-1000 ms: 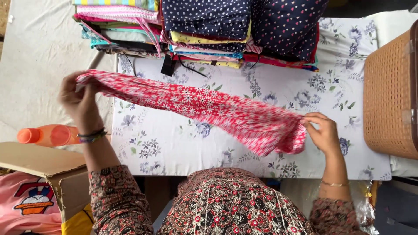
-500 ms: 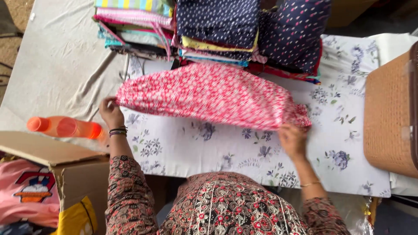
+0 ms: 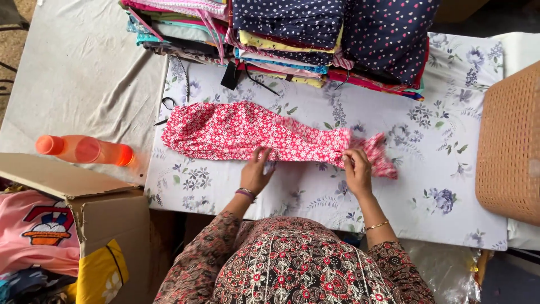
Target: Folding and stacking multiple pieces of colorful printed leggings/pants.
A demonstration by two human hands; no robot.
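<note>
A red floral cloth (image 3: 253,132) lies lengthwise across the floral-covered table (image 3: 450,169), folded into a long band with its right end bunched. The left hand (image 3: 257,171) rests flat on the cloth's near edge, fingers extended and slightly spread, pressing the fabric down. The right hand (image 3: 356,169) sits at the cloth's right part, fingers curled together and pinching the fabric near the bunched end. Behind the cloth, at the far edge of the table, stands a stack of folded fabrics (image 3: 292,34). An orange bottle (image 3: 84,150) lies on its side to the left of the table, just beyond a cardboard box (image 3: 73,191). A woven basket (image 3: 509,141) sits at the right edge.
</note>
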